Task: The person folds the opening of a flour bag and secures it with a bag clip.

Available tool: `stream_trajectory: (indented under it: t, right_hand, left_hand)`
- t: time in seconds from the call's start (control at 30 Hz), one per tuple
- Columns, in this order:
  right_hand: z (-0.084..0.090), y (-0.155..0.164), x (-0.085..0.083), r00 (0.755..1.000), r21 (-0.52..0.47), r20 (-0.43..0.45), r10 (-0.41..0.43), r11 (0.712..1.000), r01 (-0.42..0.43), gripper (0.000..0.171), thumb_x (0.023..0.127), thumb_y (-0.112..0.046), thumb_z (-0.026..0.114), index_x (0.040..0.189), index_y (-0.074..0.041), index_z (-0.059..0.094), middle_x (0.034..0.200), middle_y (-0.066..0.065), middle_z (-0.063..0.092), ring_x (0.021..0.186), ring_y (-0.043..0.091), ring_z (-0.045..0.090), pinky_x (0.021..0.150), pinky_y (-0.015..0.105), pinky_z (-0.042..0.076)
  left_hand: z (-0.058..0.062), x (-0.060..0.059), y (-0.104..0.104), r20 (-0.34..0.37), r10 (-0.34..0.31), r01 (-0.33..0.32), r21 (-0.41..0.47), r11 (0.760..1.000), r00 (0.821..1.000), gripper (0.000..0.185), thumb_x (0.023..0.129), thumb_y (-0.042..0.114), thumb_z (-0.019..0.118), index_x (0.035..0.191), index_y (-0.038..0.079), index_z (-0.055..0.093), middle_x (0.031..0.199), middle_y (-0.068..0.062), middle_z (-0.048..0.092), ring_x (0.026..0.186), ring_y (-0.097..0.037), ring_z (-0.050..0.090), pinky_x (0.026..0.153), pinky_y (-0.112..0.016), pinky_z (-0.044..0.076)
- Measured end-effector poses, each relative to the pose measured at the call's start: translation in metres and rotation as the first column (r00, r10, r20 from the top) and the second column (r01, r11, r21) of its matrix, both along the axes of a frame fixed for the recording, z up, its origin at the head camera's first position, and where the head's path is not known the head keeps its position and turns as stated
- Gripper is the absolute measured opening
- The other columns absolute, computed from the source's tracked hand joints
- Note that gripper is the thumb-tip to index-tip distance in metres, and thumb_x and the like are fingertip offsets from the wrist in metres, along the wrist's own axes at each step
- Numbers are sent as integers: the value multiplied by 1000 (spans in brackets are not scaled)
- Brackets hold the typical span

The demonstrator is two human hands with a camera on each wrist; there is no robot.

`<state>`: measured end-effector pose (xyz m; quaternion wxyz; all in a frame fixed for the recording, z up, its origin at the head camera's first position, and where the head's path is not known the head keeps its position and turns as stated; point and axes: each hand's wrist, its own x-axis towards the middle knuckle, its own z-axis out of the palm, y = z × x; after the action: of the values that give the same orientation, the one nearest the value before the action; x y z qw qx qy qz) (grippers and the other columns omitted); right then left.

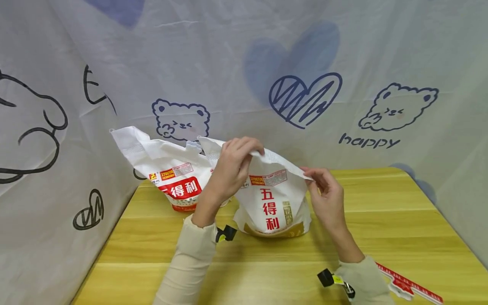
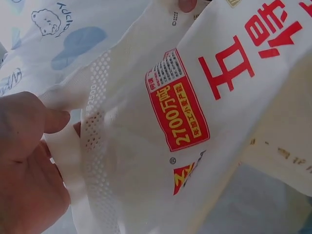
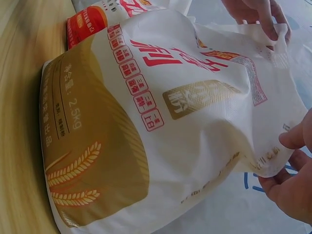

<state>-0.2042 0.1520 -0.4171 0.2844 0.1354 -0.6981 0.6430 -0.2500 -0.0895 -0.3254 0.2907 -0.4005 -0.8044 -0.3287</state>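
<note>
Behind the left hand [image 1: 232, 167], flour bag [image 1: 272, 203] partly hidden.

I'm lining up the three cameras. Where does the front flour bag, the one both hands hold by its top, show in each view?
Head: front flour bag at centre, standing on the table, its top edge pinched by both hands.
Left wrist: fills the picture from centre to right.
Right wrist: fills the frame, gold base at the left.
Shared landmark: the red label box near its top.
</note>
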Motion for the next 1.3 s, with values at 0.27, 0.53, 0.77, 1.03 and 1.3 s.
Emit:
stream_trajectory:
  t: [0.27, 0.53, 0.77, 1.03, 1.3]
  right_hand:
    - [0, 3, -1, 1000, 26, 11, 11, 1000, -11, 15, 95, 17, 57, 103, 10, 66, 118, 20, 70, 110, 13, 65, 96, 21, 52]
    - [1, 5, 2, 999, 50, 23, 45, 998, -47, 22, 93, 19, 52, 105, 9, 68, 121, 18, 69, 117, 18, 62, 104, 25, 48]
    - [0, 1, 3, 999, 77, 36, -1, 997, -1, 20, 94, -3, 73, 114, 3, 68, 119, 13, 70, 112, 17, 65, 103, 26, 49]
    - [0, -3, 1, 999, 90, 19, -34, 995, 32, 32, 90, -1, 77, 120, 4, 68, 119, 16, 70, 109, 18, 64, 101, 23, 49]
    - [17, -13, 14, 995, 177, -17, -102, 979, 103, 21, 89, 10, 73, 109, 11, 70, 106, 21, 70, 102, 22, 63, 99, 21, 50]
  left_hand:
    - [0, 4, -7, 54, -30, 30, 3, 1000, 998, 34, 90, 7, 39, 101, 12, 71, 116, -3, 70, 109, -20, 58, 103, -45, 40]
    - [0, 6, -2, 44, 17, -18, 20, 1000, 999, 13, 99, 16, 64, 98, 8, 75, 115, -5, 72, 110, -22, 62, 105, -44, 41]
    - [-1, 7, 0, -15, 54, -54, 10, 999, 998, 22, 92, 2, 73, 114, 7, 73, 113, -5, 73, 107, -23, 63, 101, -43, 44]
    - [-7, 8, 6, -43, 129, -130, -6, 992, 991, 20, 91, 8, 78, 110, 10, 76, 109, -3, 71, 102, -22, 63, 102, -44, 43]
    - [-17, 11, 16, -180, 218, -227, -28, 974, 959, 9, 94, 6, 74, 102, 10, 74, 103, -4, 68, 97, -24, 60, 96, -44, 44]
